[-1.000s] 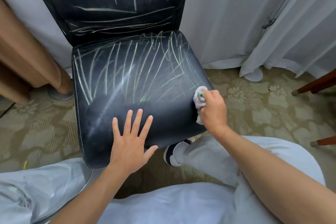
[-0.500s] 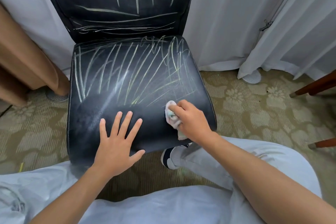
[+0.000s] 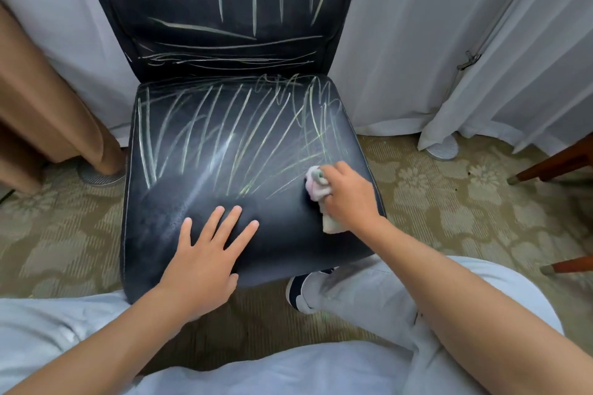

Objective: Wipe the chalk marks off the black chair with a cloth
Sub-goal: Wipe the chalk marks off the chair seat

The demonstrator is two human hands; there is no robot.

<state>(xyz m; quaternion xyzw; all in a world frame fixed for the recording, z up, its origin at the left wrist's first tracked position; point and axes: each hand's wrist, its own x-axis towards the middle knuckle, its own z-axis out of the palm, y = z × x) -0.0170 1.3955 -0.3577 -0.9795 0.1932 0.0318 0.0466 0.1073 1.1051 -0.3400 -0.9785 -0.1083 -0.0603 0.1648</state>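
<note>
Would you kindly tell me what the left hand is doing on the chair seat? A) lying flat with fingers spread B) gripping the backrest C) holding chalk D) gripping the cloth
A: the left hand lies flat, fingers spread, on the seat; the right hand holds the cloth.

The single head view looks steeply forward and down from close above the chair seat (image 3: 244, 170).

cloth (image 3: 317, 184) on chair (image 3: 199, 176) seat's right

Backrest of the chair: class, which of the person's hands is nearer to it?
Right. The right hand, gripping the cloth, is farther up the seat toward the backrest; the left hand presses flat near the front edge.
</note>
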